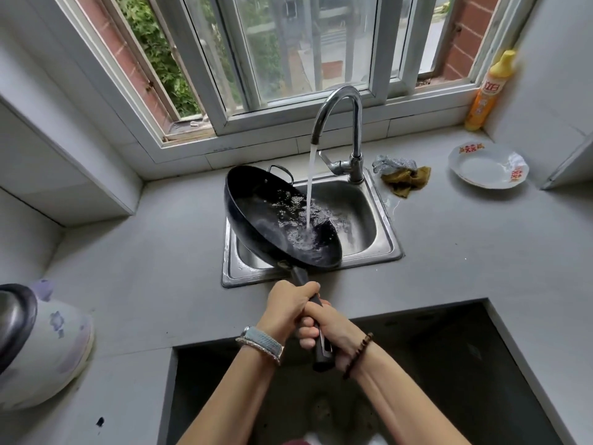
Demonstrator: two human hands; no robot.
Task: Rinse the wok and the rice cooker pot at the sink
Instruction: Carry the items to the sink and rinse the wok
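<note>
— At the sink point(362, 203), what do you have on your feed?

— I see the wok point(282, 220) held over the steel basin and tilted. Its rim is high at nine o'clock and low at three o'clock. The gooseneck faucet point(340, 117) stands at twelve o'clock. Its stream point(310, 187) falls into the low side of the wok, where the water churns.

— And the hands?

— Both are wrapped round the wok's long handle point(322, 351) at six o'clock. The left hand point(288, 303), with a watch point(261, 343) on its wrist, grips nearer the wok with its fingers curled tight. The right hand point(333, 329), with a bead bracelet point(357, 354) on its wrist, clasps the handle just behind and touches the left. The butt of the handle sticks out below it.

— The rice cooker pot?

— I have a white flowered rice cooker point(48, 348) at eight o'clock on the grey counter point(160, 252), well apart from the sink. A dark-rimmed metal part shows at the frame edge. I cannot tell whether that is the pot or the lid.

— Anything else?

— At one o'clock, beside the faucet base, a steel scourer point(391, 163) touches an olive cloth point(407, 181). At two o'clock lies a white plate point(481, 168) with red marks. Beyond it, in the corner by the window point(288, 43), a yellow dish-soap bottle point(487, 91) stands upright.
</note>
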